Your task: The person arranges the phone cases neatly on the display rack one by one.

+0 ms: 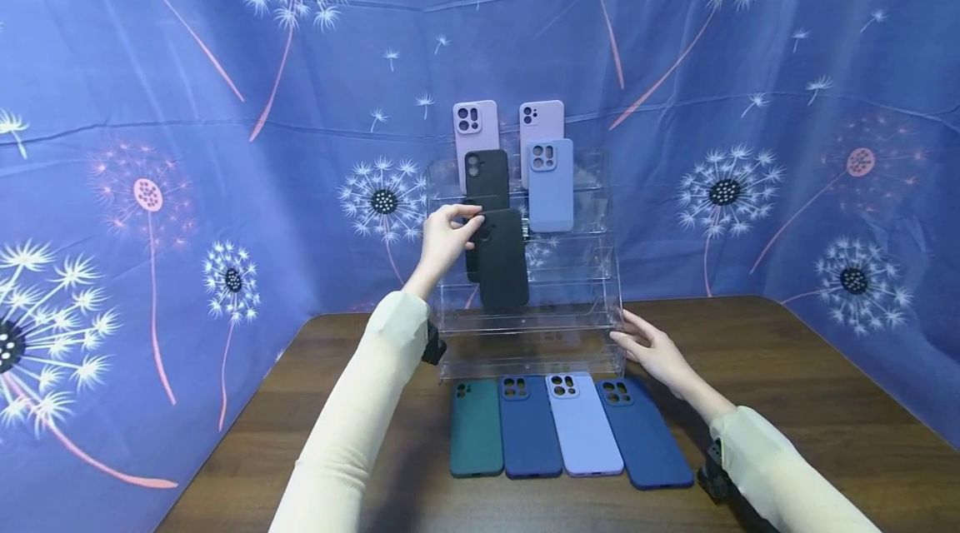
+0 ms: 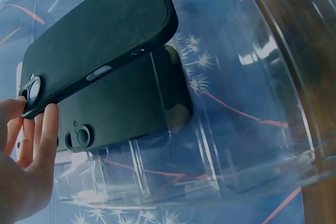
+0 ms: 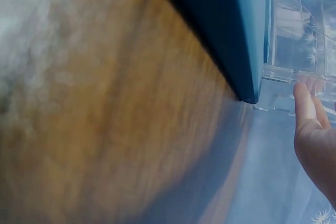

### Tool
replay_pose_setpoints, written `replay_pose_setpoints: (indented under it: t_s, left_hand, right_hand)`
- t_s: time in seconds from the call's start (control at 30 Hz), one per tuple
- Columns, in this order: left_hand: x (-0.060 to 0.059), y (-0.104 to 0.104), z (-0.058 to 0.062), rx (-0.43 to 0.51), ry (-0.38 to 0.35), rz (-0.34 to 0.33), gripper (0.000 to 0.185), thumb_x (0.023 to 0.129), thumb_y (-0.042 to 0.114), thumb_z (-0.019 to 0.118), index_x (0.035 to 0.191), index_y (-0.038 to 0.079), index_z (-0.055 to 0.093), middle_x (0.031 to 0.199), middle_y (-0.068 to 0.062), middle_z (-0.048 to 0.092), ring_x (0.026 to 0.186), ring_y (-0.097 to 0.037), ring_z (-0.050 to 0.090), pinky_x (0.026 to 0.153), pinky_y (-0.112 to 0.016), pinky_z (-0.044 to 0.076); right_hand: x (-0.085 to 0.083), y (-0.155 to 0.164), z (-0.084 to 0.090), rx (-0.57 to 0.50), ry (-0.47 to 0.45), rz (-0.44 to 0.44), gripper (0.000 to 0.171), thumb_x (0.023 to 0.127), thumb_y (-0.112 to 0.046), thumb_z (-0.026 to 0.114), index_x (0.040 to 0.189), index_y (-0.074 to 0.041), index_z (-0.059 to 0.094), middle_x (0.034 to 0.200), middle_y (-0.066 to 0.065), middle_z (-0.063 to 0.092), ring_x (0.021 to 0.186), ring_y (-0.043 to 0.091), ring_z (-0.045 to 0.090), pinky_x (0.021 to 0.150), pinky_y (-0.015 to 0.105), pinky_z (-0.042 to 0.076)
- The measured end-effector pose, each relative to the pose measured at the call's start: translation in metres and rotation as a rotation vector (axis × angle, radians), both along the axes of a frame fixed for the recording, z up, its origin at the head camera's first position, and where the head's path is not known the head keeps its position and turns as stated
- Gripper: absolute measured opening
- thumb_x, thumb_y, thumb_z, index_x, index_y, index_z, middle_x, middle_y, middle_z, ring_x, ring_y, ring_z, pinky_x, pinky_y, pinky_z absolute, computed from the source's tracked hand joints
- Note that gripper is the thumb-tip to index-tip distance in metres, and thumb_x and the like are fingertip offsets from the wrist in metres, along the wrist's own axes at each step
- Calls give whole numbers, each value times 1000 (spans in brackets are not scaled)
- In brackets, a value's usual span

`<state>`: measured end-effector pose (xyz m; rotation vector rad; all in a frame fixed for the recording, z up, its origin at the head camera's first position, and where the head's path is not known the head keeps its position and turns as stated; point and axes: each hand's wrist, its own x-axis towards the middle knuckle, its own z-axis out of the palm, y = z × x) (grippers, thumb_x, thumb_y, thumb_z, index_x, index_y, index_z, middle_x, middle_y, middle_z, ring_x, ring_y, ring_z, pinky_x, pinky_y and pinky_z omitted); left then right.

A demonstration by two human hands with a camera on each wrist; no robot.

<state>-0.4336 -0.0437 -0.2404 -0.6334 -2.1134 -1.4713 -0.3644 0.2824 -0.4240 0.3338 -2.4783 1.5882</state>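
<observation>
My left hand is pinching a black case at the clear rack; my right hand, fingers relaxed and holding nothing, is touching the rack's right edge.

Left hand w/ black case at acrylic rack

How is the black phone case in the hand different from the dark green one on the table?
The black case is held upright at the clear display rack by the left hand; the dark green case lies flat on the table, untouched. Both show their backs, camera holes uppermost.
</observation>
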Motion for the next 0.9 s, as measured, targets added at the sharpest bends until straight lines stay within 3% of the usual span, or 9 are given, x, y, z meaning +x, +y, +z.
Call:
replay_pose_setpoints:
  t_s: [0.27, 0.53, 0.73, 0.9]
  left_hand:
    - [-11, 17, 6, 34, 35, 22, 22, 80, 15, 63, 100, 5, 65, 94, -10, 56, 75, -21, 64, 52, -24, 53]
    - [-21, 32, 16, 99, 61, 20, 24, 81, 15, 62, 102, 3, 64, 95, -11, 55, 77, -19, 63, 54, -23, 54]
    - [-26, 45, 25, 138, 102, 55, 22, 80, 13, 62, 100, 3, 65, 93, -10, 55, 75, -18, 62, 53, -21, 53]
    - [-31, 58, 21, 155, 128, 69, 21, 79, 10, 63, 98, 3, 65, 91, -10, 55, 69, -17, 61, 50, -20, 52]
  right_hand:
    - [1, -3, 1, -14, -25, 7, 67, 86, -37, 51, 140, -12, 20, 128, 22, 42, 112, 34, 47, 84, 37, 49]
    - [1, -2, 0, -6, -37, -4, 68, 86, -39, 52, 140, -13, 20, 129, 19, 43, 113, 33, 47, 83, 36, 49]
    - [1, -3, 0, 8, -30, -22, 65, 87, -37, 51, 139, -12, 21, 127, 18, 44, 111, 30, 49, 82, 35, 50]
    - [3, -4, 0, 8, -32, -38, 63, 87, -35, 51, 139, -13, 22, 126, 18, 45, 109, 27, 51, 82, 33, 50]
